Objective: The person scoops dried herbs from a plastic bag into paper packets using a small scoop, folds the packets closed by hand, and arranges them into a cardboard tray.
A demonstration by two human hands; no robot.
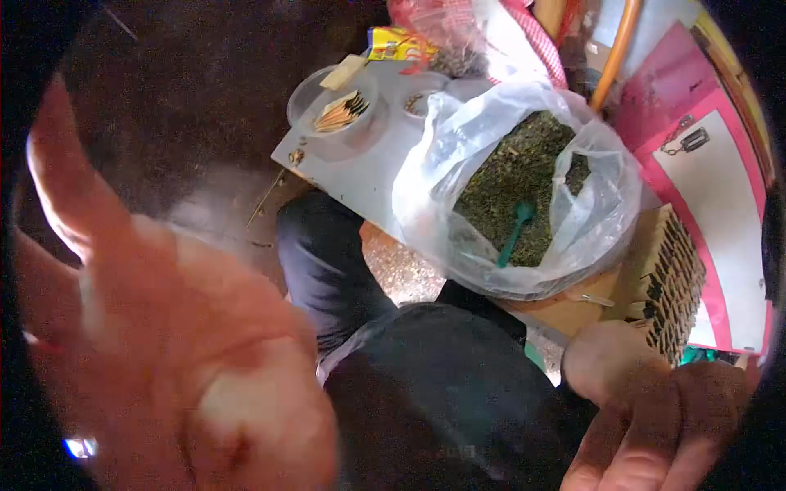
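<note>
My left hand (205,352) is raised close to the camera at the left, large and blurred, palm showing and fingers stretched apart. Nothing shows in it. At the lower right, my right hand (655,417) has its fingers curled together; whatever they may hold is hidden. Just beyond it is a block of stacked brown rolled sticks (675,282) with dark ends. An open clear plastic bag (426,176) of dried shredded leaf (499,184) stands in front of me, with a green plastic spoon (516,233) lying in the leaf.
A grey board (360,184) carries a clear plastic bowl (299,102) with several thin rolled sticks (340,114). A yellow packet (397,43) lies behind. To the right are a pink and white panel (712,221), a metal clip (694,141) and an orange rod (618,53). My dark-clothed legs (323,262) are below.
</note>
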